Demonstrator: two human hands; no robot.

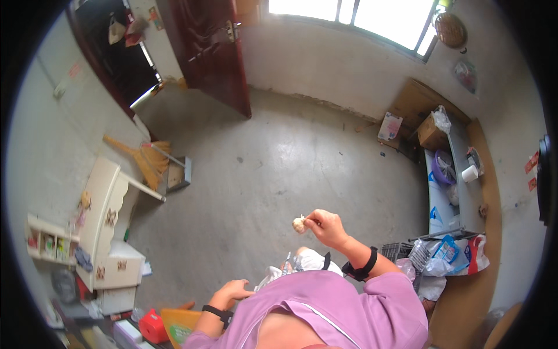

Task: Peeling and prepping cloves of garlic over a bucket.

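Between the thumb and fingers of my right hand (327,227) is a garlic bulb (299,224), held out over the grey concrete floor (261,174). My left hand (234,289) rests near my waist beside the pink shirt (301,301), with its fingers apart and nothing seen in it. Black straps circle both forearms. White cloth (314,260) covers my lap below the shirt.
A straw broom (150,161) and a dustpan (179,174) stand by a white dresser (104,227) on the left. The dark red door (213,56) stands ajar. To the right are a shelf with a purple basin (443,168), cardboard boxes (431,131) and a wire basket (394,251).
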